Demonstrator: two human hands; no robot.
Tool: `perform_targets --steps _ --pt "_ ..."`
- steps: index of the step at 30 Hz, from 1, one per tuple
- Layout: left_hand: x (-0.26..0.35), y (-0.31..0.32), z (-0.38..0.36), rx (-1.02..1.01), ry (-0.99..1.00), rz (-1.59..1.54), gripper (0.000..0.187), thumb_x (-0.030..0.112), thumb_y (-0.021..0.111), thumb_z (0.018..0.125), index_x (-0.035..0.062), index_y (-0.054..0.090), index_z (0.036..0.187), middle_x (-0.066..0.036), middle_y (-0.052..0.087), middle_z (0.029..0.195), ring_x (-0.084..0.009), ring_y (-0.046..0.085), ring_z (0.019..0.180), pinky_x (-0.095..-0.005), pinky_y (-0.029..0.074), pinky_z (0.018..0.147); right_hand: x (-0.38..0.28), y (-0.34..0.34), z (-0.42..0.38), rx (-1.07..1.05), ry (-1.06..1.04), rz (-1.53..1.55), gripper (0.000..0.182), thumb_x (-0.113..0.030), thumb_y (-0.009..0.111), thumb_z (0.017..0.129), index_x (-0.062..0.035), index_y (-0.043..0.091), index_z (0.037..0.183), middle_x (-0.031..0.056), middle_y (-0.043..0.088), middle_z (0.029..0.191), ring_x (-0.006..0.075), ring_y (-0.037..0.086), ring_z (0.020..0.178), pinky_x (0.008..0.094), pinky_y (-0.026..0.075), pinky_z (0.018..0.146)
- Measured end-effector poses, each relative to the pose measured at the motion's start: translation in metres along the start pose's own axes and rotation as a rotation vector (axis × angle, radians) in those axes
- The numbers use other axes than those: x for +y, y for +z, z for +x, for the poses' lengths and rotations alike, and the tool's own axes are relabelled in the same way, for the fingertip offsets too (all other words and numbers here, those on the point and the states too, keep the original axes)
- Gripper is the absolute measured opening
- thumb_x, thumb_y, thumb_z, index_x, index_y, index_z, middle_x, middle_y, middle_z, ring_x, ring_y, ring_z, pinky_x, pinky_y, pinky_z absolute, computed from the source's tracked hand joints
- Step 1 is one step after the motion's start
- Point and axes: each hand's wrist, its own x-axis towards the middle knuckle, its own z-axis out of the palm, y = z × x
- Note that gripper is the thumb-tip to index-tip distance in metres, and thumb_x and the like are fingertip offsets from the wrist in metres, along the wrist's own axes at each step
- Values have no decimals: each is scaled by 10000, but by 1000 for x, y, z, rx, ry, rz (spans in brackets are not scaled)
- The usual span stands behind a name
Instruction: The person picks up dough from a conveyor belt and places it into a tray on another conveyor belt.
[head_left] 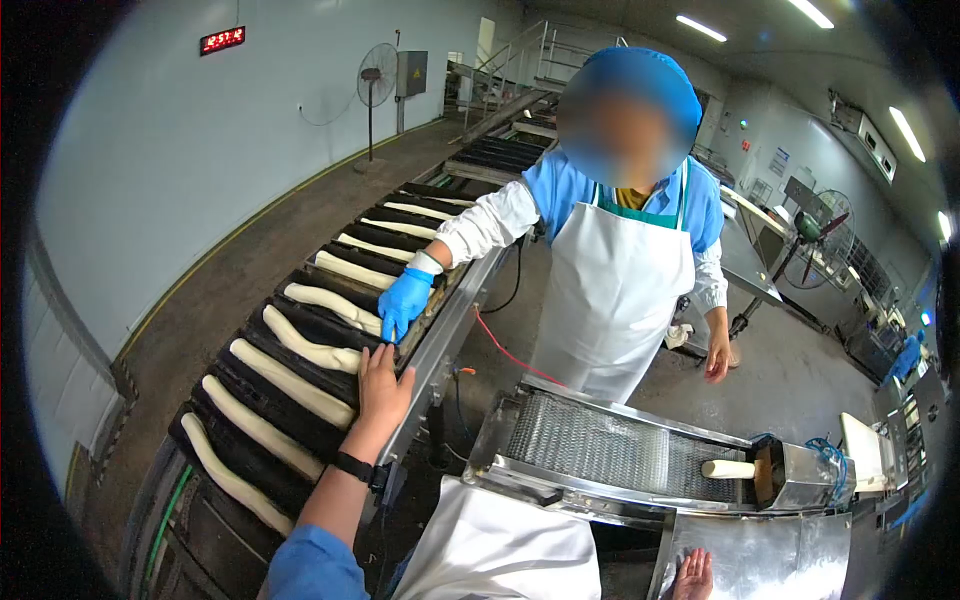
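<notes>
My left hand reaches over the near edge of the conveyor line, fingers stretched out. Its fingertips are right at the end of a long, pale dough strip lying in a black tray. More dough strips lie in the trays on either side. Just beyond my fingers is a co-worker's blue-gloved hand, at the end of another strip. Low in the view, my right hand lies palm up with its fingers apart, over a metal plate. Nothing shows in it.
A co-worker in a white apron stands across from me. Between us runs a mesh belt with a short white roll near its right end. Along the conveyor runs a metal rail. A standing fan is by the wall.
</notes>
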Motion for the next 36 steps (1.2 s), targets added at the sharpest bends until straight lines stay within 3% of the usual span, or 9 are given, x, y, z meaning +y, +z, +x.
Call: perform_targets --steps 7,10,11,15,16,20,26,30,36 --pt "4 14 -18 -105 216 -172 487 141 670 904 -28 568 1349 -237 538 1423 -431 461 1351 -489 362 1152 7 28 -23 7 -51 -111 570 -108 506 1016 23 323 1540 229 267 1633 399 230 1522 547 238 1254" --pt "-4 29 -24 -372 293 -259 492 126 689 882 12 584 1349 -215 557 1407 -392 486 1344 -488 367 1152 17 59 -37 -17 -157 -690 536 -136 573 985 43 418 1465 249 482 1477 394 407 1426 502 342 1219" --pt "-9 28 -20 -392 336 -164 507 121 701 867 12 585 1348 -220 541 1421 -397 471 1356 -481 360 1160 8 64 -27 -10 -36 -501 392 -228 587 984 45 541 1262 173 639 1143 279 644 1075 361 555 963" --pt "-37 30 -17 -479 352 127 525 126 701 881 38 574 1382 -200 356 1582 -398 324 1467 -472 310 1208 31 52 37 21 -254 -865 251 -31 599 924 -11 577 1174 105 652 972 203 645 805 342 546 725" --pt "-34 24 -19 -472 366 86 471 130 701 876 22 615 1326 -203 394 1559 -401 335 1458 -479 315 1205 35 42 58 -112 -542 -1298 222 -7 590 896 -11 614 1117 104 651 965 187 640 812 336 536 737" --pt "-37 11 -16 -438 489 79 329 128 700 864 -14 693 1160 -205 477 1496 -390 377 1436 -501 354 1178 72 151 47 -273 -908 -1761 481 8 611 791 -16 578 1270 219 599 1265 411 547 1209 468 451 1045" --pt "-46 17 -3 -348 417 28 330 131 693 816 -21 701 1109 -202 551 1404 -373 451 1380 -468 386 1148 131 212 88 -348 -909 -2240 600 -10 576 819 -74 482 1408 180 502 1455 485 427 1359 575 342 1145" --pt "-45 19 1 -345 378 51 324 129 688 819 -22 697 1106 -208 538 1411 -368 442 1388 -462 381 1152 144 234 102 -373 -796 -2394 544 -56 569 855 -83 511 1395 146 532 1437 440 427 1386 595 332 1149" --pt "-43 19 3 -346 362 55 323 132 689 818 -15 696 1106 -207 531 1416 -367 437 1390 -458 383 1149 169 251 88 -533 -933 -2443 231 -156 600 866 -102 623 1090 96 648 1133 312 562 1196 549 363 1098"
